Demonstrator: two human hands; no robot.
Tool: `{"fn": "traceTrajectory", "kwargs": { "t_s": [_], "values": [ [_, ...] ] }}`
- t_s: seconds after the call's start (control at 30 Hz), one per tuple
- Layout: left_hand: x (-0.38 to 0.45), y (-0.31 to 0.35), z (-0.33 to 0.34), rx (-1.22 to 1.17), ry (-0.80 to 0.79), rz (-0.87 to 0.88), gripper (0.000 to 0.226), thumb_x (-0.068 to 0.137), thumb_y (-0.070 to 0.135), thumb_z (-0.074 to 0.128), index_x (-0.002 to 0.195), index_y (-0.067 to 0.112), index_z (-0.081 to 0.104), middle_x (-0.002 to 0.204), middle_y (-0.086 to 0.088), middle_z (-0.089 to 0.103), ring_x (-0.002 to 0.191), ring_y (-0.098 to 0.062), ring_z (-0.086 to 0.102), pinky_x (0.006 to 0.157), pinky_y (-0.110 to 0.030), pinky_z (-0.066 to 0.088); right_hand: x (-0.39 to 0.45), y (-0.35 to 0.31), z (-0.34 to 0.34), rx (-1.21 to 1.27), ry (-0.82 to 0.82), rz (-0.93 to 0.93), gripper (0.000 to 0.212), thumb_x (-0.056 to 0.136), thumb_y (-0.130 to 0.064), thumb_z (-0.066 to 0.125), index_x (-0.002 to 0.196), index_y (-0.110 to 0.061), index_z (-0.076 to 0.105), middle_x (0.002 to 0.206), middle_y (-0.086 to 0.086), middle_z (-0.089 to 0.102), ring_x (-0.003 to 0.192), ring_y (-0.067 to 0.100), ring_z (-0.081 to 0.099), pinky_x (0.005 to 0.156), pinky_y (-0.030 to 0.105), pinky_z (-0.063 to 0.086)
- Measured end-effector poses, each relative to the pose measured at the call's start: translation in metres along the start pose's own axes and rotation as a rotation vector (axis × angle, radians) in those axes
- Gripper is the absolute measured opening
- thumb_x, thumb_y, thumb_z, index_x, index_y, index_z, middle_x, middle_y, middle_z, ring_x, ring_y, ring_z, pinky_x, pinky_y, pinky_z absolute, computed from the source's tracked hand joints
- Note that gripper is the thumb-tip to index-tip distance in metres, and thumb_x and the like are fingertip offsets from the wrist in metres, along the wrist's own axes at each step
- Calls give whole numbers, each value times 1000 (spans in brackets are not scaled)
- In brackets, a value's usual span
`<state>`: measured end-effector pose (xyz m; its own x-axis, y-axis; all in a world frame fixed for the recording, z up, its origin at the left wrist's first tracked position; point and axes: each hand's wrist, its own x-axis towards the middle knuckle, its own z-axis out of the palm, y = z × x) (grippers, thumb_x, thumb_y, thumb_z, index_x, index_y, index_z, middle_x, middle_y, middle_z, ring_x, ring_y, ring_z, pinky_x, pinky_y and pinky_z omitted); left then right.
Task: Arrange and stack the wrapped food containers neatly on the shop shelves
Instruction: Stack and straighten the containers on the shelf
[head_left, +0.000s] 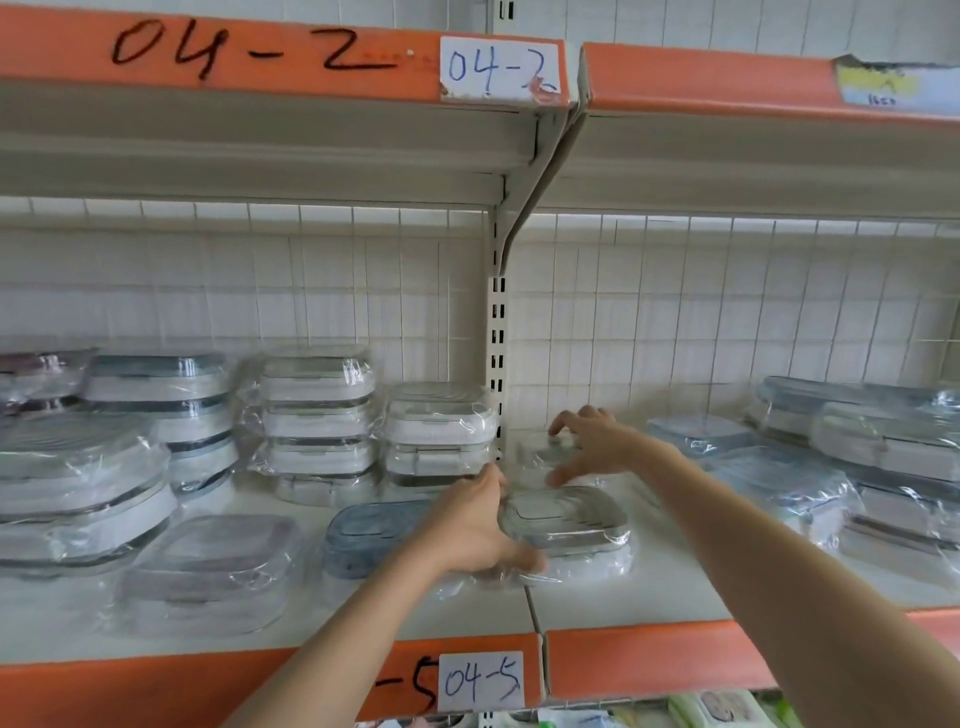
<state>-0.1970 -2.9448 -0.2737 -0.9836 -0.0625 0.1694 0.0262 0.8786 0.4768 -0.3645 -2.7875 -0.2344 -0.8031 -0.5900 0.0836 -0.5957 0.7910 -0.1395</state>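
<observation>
Labels "04-2" (500, 68), "04-5" (481, 680); left hand (475, 525) grips container (566, 517)

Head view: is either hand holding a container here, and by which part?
The left hand grips the clear wrapped container by its left end. The right hand hovers open behind it, holding nothing.

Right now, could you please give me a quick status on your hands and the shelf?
Left hand grips clear container. Right hand open, reaching behind it. Blue container close beside.
</observation>
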Motion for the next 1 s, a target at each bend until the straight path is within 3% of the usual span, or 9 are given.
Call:
{"fn": "traceTrajectory", "kwargs": {
  "t_s": [0.13,0.27,0.37,0.43,0.57,0.67,0.73,0.87,1.0],
  "values": [
    [0,0,0,-7,6,17,96,56,60,81,132,22,36,131,8,50,106,-6,45,83,-23,38,5,6,11,39,-140,-29,63,84,-50,62,138,-28,36,141,5,37,125,24,41,106,40,34],
    [-1,1,0,19,23,32,92,61,56,81,133,19,36,133,5,49,115,-12,48,86,-24,40,-19,-3,-17,220,-160,-64,53,91,-40,56,139,-21,43,147,-1,36,136,19,32,107,31,24],
    [-2,2,0,34,41,56,88,66,55,79,134,19,36,135,2,48,118,-13,47,89,-25,40,-54,-16,-29,359,-260,-109,59,86,-50,58,139,-28,43,144,-9,41,134,11,34,101,24,24],
    [-3,3,-1,54,39,76,87,68,55,77,136,20,36,137,3,47,118,-12,47,86,-23,40,-70,-24,-21,229,-346,-145,73,83,-52,63,145,-28,32,149,-10,33,135,9,30,103,23,21],
    [-4,7,-1,80,22,98,73,69,58,73,128,28,43,128,10,50,100,-4,48,69,-18,39,-77,-32,-4,-59,-259,-205,96,76,-49,73,149,-20,17,150,1,26,137,21,27,114,38,23],
    [-2,11,0,149,-33,89,86,72,57,70,143,25,32,145,6,37,126,-13,42,97,-31,41,-77,-31,-4,-72,-261,-205,98,75,-48,74,150,-20,16,151,2,26,138,22,26,115,38,21],
    [1,17,-1,160,-63,81,98,70,65,68,148,22,26,150,3,29,133,-16,35,105,-35,37,-79,-26,-11,-16,-280,-173,97,76,-47,74,150,-21,17,154,-3,22,141,18,21,115,33,15],
    [11,35,-6,211,-123,81,105,70,70,64,150,15,23,154,-3,27,138,-20,32,108,-34,33,-95,-3,-38,31,-221,-76,82,81,-54,64,148,-28,25,155,-9,21,142,13,22,117,34,16],
    [21,51,-8,194,-144,64,85,68,60,75,133,17,44,135,1,50,116,-15,49,89,-26,40,-118,35,-59,-1,-45,38,52,93,-46,50,141,-27,42,149,-7,36,135,15,36,113,32,25]
  ]
}}
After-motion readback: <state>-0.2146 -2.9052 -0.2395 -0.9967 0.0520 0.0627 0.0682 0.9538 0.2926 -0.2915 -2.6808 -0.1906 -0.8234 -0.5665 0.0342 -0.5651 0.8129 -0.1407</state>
